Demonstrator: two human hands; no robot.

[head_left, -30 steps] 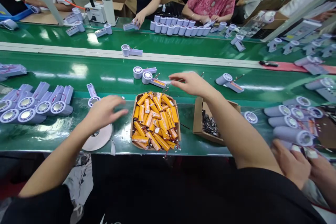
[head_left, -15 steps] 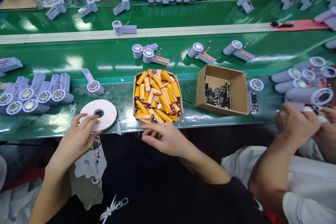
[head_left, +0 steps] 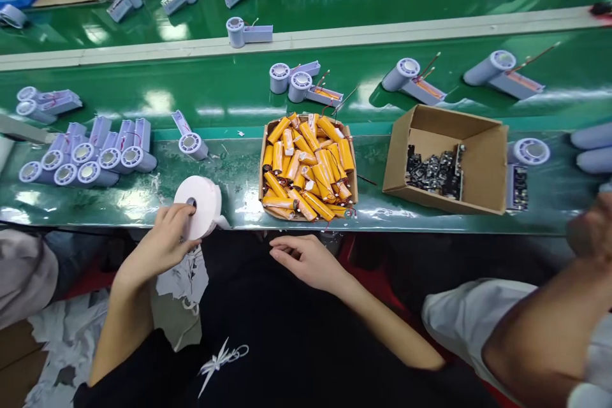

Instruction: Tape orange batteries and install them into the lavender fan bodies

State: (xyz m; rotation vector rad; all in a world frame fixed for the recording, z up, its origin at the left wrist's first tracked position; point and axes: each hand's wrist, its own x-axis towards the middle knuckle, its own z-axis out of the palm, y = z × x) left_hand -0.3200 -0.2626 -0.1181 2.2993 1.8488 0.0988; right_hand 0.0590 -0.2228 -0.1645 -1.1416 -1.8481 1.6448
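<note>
My left hand (head_left: 160,243) grips a white roll of tape (head_left: 206,204) at the front edge of the bench, fingers at its centre hole and thumb on the near side. The roll is tilted up, and a short loose end of tape hangs at its right. My right hand (head_left: 308,262) hovers just off the bench edge, fingers loosely bent and thumb apart, with nothing visible in it. Just beyond it stands a small cardboard box (head_left: 262,172) heaped with orange-wrapped battery cells (head_left: 306,159) with thin wires.
Right of the batteries, an open carton (head_left: 482,169) holds small black circuit boards (head_left: 433,172). Several lilac plastic housings (head_left: 88,172) stand grouped at left; others (head_left: 415,80) lie along the green belt (head_left: 191,92). A co-worker's arm (head_left: 540,325) is at the right.
My left hand has closed on the tape roll and tipped it up from lying flat. My right hand stays near the box's front edge. The view has shifted.
</note>
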